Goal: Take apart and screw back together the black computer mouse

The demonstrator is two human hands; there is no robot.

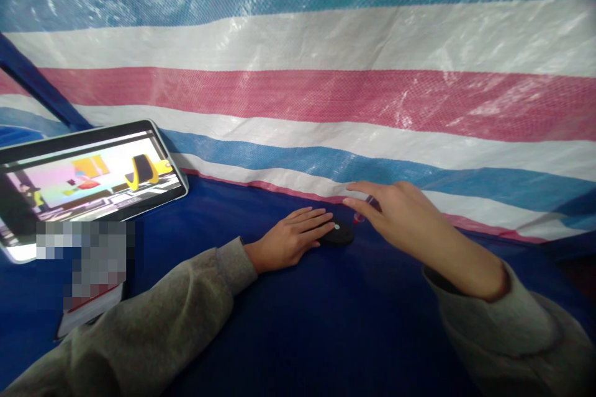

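My left hand [298, 237] lies flat, fingers stretched out together, with its fingertips on the edge of a flat black rounded object [342, 234] that has a small pale dot on top. The part under my fingers is hidden. To the right, my right hand [395, 217] hovers above the table, thumb and index finger extended and apart. Beyond the thumb shows a small clear, slanted item with a red end [358, 218], partly covered by the thumb. Whether the hidden fingers touch it cannot be seen.
A tablet [93, 183] with a lit, colourful screen leans at the left. Before it lies a dark-edged item [90, 313], partly blurred out by pixels. A blue surface [298, 329] spreads below my hands, and a striped plastic sheet [298, 93] hangs close behind them.
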